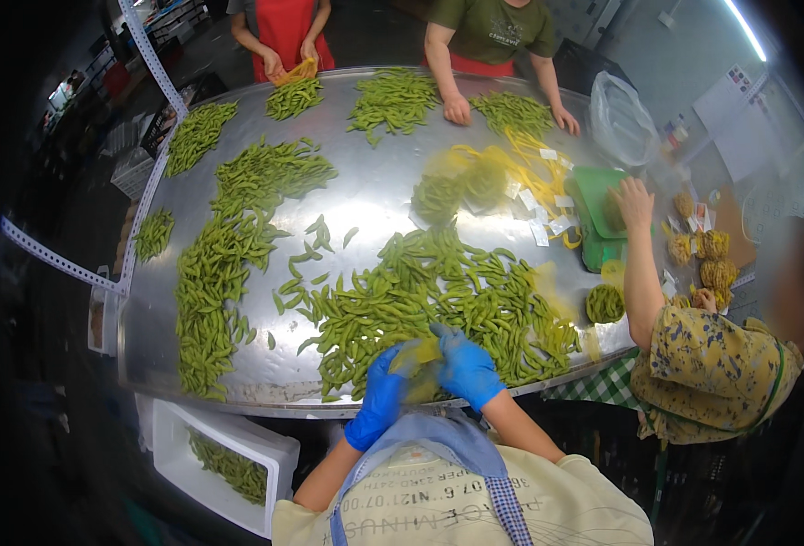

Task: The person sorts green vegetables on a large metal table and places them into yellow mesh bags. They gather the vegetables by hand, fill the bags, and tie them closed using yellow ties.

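Note:
My left hand (pixel 380 392), in a blue glove, grips one side of a yellow mesh bag (pixel 417 358) at the table's near edge. My right hand (pixel 470 368), gloved in blue too, holds the bag's other side and is slightly blurred. Part of the bag hangs between both hands; whether pods are inside I cannot tell. Just beyond my hands spreads a large heap of green edamame pods (pixel 402 300) on the metal table (pixel 347 198). More yellow netting (pixel 555 307) lies at the heap's right side.
Another long pod heap (pixel 211 293) runs down the left. A co-worker's hand (pixel 634 201) is at a green scale (pixel 596 205) on the right. Filled net bags (pixel 443 194) and tagged yellow nets (pixel 545 181) lie mid-right. Two people work opposite. A white foam box (pixel 224 464) stands below left.

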Demonstrator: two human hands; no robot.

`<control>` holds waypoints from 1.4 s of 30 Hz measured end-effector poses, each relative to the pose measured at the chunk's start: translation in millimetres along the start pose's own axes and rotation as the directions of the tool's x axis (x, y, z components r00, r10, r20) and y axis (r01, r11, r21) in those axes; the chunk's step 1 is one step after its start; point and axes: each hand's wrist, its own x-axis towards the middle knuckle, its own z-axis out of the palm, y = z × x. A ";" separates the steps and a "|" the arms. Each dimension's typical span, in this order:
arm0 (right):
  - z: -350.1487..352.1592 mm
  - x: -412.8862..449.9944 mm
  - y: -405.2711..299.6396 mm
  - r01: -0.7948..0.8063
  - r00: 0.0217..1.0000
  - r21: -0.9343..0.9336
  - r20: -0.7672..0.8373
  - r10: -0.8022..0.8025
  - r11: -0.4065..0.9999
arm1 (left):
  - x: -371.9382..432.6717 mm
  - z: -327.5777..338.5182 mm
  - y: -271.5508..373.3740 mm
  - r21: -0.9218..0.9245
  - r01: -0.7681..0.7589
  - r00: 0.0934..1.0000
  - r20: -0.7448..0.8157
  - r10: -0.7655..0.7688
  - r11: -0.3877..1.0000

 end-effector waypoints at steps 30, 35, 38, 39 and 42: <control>11.5 -7.3 22.5 -0.221 0.975 0.936 0.220 0.034 0.273 | 9.1 -21.4 -2.6 -0.351 0.049 0.974 -0.191 -0.123 0.935; 49.4 4.9 23.5 -0.064 0.996 0.654 -0.003 0.086 0.754 | 33.4 -38.0 -44.1 -0.002 -0.190 0.978 -0.093 0.189 0.982; 88.5 28.2 65.5 -0.128 0.986 0.809 0.044 0.158 0.573 | 64.6 -47.6 -59.9 0.104 -0.064 0.986 -0.147 0.079 0.993; 91.8 22.6 67.6 -0.155 0.978 0.868 0.067 0.198 0.472 | 59.3 -44.7 -54.9 0.074 -0.026 0.987 -0.154 0.037 0.997; 41.1 16.9 30.9 -0.145 0.984 0.913 0.173 -0.042 0.381 | 46.8 -43.1 -35.3 -0.109 0.099 0.970 -0.210 -0.120 0.989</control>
